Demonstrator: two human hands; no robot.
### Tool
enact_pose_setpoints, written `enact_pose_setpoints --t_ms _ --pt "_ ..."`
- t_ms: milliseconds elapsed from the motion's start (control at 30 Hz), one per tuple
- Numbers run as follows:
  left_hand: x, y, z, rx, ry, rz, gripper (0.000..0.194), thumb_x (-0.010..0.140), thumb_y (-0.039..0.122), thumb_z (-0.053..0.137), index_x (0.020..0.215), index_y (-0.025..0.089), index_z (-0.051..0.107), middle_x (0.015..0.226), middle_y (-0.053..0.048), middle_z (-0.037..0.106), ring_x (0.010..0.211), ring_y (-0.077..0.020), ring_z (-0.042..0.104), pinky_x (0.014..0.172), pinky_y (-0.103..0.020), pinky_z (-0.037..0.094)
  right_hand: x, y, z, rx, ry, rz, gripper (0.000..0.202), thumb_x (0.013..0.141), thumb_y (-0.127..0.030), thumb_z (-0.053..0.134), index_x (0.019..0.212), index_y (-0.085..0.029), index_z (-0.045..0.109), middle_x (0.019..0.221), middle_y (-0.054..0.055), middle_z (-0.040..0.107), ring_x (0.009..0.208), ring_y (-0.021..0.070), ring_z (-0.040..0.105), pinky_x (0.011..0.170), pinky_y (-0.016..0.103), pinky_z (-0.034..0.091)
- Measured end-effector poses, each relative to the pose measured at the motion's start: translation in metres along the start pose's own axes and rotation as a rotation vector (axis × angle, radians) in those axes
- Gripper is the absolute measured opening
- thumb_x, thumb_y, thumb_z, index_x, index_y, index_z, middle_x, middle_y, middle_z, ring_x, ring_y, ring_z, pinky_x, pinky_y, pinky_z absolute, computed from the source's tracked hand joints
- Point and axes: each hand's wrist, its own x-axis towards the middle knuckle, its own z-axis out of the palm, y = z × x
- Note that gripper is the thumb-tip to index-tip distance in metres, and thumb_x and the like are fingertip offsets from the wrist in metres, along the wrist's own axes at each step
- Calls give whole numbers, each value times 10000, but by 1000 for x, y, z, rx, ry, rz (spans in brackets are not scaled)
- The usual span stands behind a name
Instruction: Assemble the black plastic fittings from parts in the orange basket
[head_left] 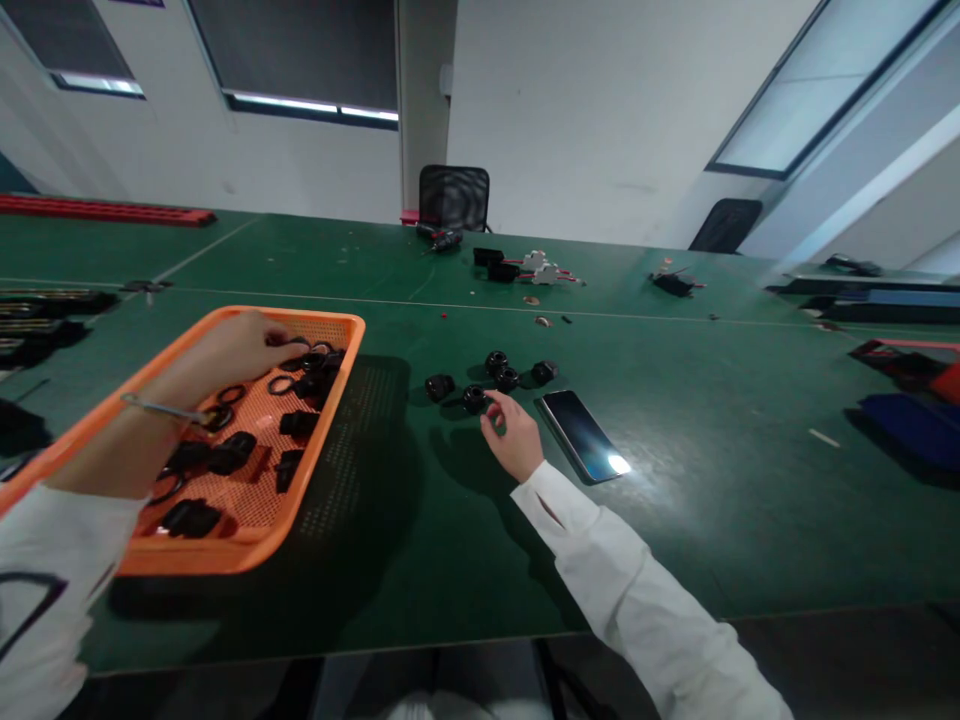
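Observation:
My left hand [251,345] reaches into an orange perforated plastic basket [259,555], its fingers bent down and closed at a black plastic fitting [295,360] that they partly hide. Around it in the basket lie several black threaded fittings [232,452] and black rings [281,385]. My right hand [514,435] rests low over the green table, thumb and index finger curled but apart. Its index fingertip is at the edge of a round black fitting [474,398]. Several similar black fittings [496,363] sit in a loose group just beyond it.
A phone [581,435] lies flat to the right of my right hand. Farther back on the green table [712,400] are black and white wired parts [525,267] and a power drill [441,237]. Dark bundles [45,320] lie at the left, blue and red items [915,430] at the right.

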Motion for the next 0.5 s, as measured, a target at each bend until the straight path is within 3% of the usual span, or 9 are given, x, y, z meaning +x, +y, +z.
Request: enact_pose_setpoints --t_ms 67,233,333,433,500 --pt "-17 33 2 -28 -56 84 371 751 415 438 737 105 641 669 -17 564 659 -152 519 688 -271 394 -1 -7 -4 105 -56 -98 239 784 -238 413 953 -159 562 746 47 561 644 134 497 651 266 420" --pt "-64 94 37 -198 98 232 266 673 436 550 686 184 633 832 -30 506 705 -158 523 687 -293 441 -6 -19 -5 450 -270 -112 293 818 -365 387 847 -172 606 733 38 540 659 124 496 604 250 400" --pt "-85 118 63 -288 154 299 214 693 405 547 681 203 617 842 -17 458 649 -131 514 620 -277 467 -11 -23 3 836 -485 2 472 780 -558 366 955 -171 572 754 39 553 652 118 504 549 233 380" --pt "-95 137 83 -375 189 311 122 714 313 544 695 203 595 858 -19 431 597 -109 494 569 -264 479 -15 -27 11 1229 -751 202 644 661 -699 404 1034 -182 501 788 43 569 617 117 525 492 219 368" --pt "-93 146 94 -426 190 308 80 714 272 546 705 198 577 875 -21 415 576 -97 483 551 -264 486 -16 -29 13 1367 -775 339 609 603 -690 492 934 -180 515 762 33 570 597 109 518 511 228 397"
